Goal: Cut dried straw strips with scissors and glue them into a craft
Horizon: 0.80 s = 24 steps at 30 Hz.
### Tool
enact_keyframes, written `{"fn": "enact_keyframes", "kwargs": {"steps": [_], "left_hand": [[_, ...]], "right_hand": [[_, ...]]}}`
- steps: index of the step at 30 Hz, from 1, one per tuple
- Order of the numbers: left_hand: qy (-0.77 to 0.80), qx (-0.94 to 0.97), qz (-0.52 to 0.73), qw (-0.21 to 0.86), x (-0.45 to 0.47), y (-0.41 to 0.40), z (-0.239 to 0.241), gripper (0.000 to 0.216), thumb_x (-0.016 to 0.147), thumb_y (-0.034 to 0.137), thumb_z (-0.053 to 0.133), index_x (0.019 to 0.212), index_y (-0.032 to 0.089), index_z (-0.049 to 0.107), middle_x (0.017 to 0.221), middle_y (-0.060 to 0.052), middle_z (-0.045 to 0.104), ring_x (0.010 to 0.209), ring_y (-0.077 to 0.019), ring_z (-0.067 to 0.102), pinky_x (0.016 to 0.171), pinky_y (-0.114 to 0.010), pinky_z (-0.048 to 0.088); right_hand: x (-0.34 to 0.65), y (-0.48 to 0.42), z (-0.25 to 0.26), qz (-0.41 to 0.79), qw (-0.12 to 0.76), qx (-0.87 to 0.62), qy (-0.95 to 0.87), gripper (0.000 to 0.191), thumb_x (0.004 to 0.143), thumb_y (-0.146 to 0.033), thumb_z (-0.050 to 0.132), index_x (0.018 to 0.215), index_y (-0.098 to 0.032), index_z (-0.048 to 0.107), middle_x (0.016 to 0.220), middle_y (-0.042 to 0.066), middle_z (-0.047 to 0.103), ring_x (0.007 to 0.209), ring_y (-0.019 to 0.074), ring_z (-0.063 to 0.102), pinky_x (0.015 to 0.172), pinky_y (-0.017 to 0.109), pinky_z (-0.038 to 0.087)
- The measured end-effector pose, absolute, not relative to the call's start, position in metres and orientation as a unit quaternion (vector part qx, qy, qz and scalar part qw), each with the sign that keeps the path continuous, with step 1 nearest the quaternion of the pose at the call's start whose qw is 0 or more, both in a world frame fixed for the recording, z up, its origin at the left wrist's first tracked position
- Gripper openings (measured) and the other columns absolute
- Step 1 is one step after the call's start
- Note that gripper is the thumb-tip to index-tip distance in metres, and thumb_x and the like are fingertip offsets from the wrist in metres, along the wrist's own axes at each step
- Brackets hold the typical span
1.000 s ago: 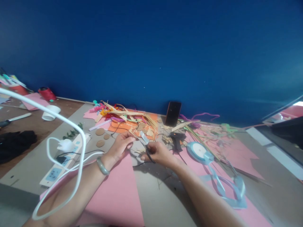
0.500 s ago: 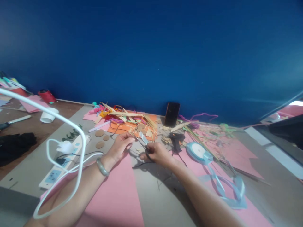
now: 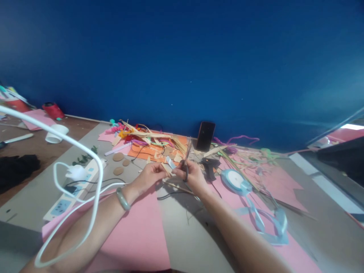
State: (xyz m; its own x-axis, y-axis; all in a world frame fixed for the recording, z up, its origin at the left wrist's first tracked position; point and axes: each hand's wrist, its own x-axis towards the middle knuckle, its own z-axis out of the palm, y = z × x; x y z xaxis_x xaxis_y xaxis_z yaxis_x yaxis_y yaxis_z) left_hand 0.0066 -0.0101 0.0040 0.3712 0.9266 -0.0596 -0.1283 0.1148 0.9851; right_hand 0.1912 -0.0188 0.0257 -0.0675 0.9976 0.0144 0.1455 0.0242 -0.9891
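Observation:
My right hand (image 3: 192, 175) is closed round the black handles of a pair of scissors (image 3: 187, 159) whose blades point up and away. My left hand (image 3: 149, 175) pinches a thin tan straw strip (image 3: 165, 168) with a small pale blue piece (image 3: 171, 162) at its end, held right beside the scissors. Both hands hover just above a grey board (image 3: 182, 231) and a pink paper sheet (image 3: 139, 235). A green bangle (image 3: 123, 198) circles my left wrist.
Behind the hands lies a heap of straw, pipe cleaners and orange paper (image 3: 148, 142). A black phone (image 3: 205, 135) leans on the blue wall. To the right are a black glue gun (image 3: 209, 167) and a pale blue ribbon spool (image 3: 234, 179). A power strip (image 3: 72, 185) and white cable (image 3: 85, 178) are left.
My right hand has lifted off the table and turned the scissors from lying low to blades up. My left hand has risen to meet it with the strip.

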Motion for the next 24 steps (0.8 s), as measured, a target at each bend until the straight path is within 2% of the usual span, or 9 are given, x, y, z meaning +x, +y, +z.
{"fn": "enact_keyframes", "kwargs": {"steps": [4, 12, 24], "left_hand": [[0.371, 0.580, 0.373, 0.622, 0.011, -0.015, -0.003, 0.019, 0.069, 0.026, 0.073, 0.067, 0.013, 0.060, 0.055, 0.003, 0.055, 0.047, -0.0067, 0.044, 0.047, -0.019, 0.030], [0.359, 0.617, 0.338, 0.613, 0.011, -0.016, -0.010, 0.014, 0.070, 0.023, 0.069, 0.070, 0.012, 0.059, 0.067, 0.000, 0.062, 0.060, -0.0105, 0.055, 0.057, -0.020, 0.038], [0.394, 0.635, 0.330, 0.577, 0.013, -0.017, -0.007, 0.008, 0.066, 0.016, 0.062, 0.064, 0.013, 0.055, 0.062, 0.001, 0.057, 0.058, -0.0093, 0.051, 0.057, -0.021, 0.038]], "right_hand": [[0.188, -0.020, 0.019, 0.507, 0.454, -0.499, -0.536, 0.037, 0.058, -0.039, 0.083, 0.074, -0.018, 0.057, 0.070, 0.000, 0.065, 0.061, 0.0133, 0.057, 0.060, 0.026, 0.045], [0.184, -0.022, 0.012, 0.514, 0.453, -0.492, -0.537, 0.036, 0.059, -0.038, 0.083, 0.074, -0.019, 0.056, 0.066, -0.002, 0.064, 0.057, 0.0128, 0.057, 0.056, 0.025, 0.046], [0.182, -0.020, 0.011, 0.491, 0.451, -0.511, -0.542, 0.031, 0.057, -0.031, 0.081, 0.072, -0.018, 0.057, 0.061, -0.004, 0.058, 0.053, 0.0098, 0.049, 0.052, 0.022, 0.039]]}}
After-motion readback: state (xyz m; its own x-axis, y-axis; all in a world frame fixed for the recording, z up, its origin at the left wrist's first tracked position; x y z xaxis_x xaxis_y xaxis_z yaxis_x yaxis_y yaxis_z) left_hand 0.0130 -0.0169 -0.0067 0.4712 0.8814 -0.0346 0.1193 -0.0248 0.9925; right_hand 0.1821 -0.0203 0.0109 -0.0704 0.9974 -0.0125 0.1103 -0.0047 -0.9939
